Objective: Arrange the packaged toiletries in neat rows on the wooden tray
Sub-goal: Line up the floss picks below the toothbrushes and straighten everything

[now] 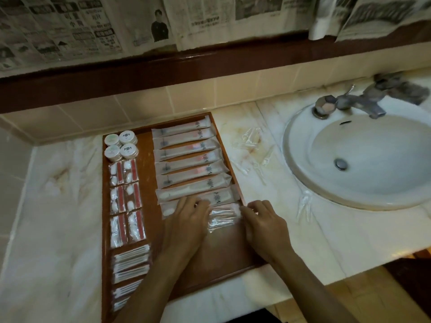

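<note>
Toiletries: the long sachets (189, 157) lie in a column of rows on the right half of the tray (147, 183); round tubs (121, 145), red-striped packs (126, 197) and thin white packs (130, 264) fill its left side. I read the step in hand as seating a clear packet (221, 219) as the next row below the sachets. That packet lies flat on the tray between my two hands. My left hand (186, 220) rests on its left end, fingers curled down onto the film, partly covering the sachet (168, 210) just above it. My right hand (263, 220) sits at its right end near the tray's right rim, fingertips bent and touching or pinching the edge; which of the two I cannot tell. More clear packets (251, 145) lie loose on the counter (58, 206) between tray and sink (363, 159). Next, I judge, the packet needs squaring parallel to the sachets, then release; the film looks slippery and may skew as the fingers lift.
</note>
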